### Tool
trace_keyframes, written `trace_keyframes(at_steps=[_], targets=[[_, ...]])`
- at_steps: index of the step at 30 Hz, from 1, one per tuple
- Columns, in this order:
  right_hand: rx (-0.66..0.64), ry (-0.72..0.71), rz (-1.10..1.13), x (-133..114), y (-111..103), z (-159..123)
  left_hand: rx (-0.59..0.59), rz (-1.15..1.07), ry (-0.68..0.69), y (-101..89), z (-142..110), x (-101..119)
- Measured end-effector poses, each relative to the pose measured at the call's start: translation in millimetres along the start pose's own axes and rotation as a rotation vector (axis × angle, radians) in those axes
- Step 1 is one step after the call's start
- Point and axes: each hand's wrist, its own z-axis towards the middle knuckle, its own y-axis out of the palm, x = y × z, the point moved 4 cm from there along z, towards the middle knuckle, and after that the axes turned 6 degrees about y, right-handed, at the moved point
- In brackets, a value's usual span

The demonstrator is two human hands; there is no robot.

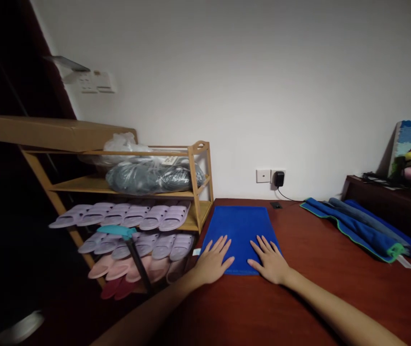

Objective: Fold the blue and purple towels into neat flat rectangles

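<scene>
A blue cloth (241, 226) lies flat as a rectangle on the reddish-brown table (299, 302). My left hand (212, 261) rests palm down on its near left part, fingers spread and pointing away from me. On the near right part lies my right hand (271, 262), also palm down with fingers apart. Neither hand grips anything; bare cloth shows between them. A small white tag (196, 252) sticks out past the cloth's left edge, beside my left hand.
Rolled blue cloths (353, 228), one green-edged, lie at the table's right, beside a dark raised ledge (378, 194). A black charger (279, 179) is plugged into the back wall. Left stands a wooden rack (191, 168) with several slippers (169, 216) and a cardboard box (65, 134).
</scene>
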Motion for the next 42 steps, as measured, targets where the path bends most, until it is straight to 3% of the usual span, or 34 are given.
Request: trace_keyframes(at_steps=[9,17,24,27,31,34,36,42], targets=[[0.009,0.041,-0.016,3,-2,65,-0.077,0.010,-0.017,-1.1,50,-48],[-0.006,0.054,-0.023,6,-3,84,-0.068,-0.009,-0.015,0.0,64,-64],[0.019,0.026,-0.021,1,-5,76,-0.050,0.000,-0.024,1.3,63,-64],[0.052,-0.017,-0.016,0,-6,56,-0.053,0.001,-0.021,2.5,64,-65],[-0.019,-0.080,-0.008,10,-10,16,-0.050,0.007,-0.021,4.3,66,-67],[-0.038,-0.082,-0.005,37,-23,-8,-0.027,0.031,-0.006,2.8,67,-66],[-0.003,0.000,-0.023,73,-37,-17,0.021,0.071,0.014,-1.3,66,-63],[0.264,0.475,-0.325,230,-84,-50,0.100,0.126,0.060,-8.0,52,-41]])
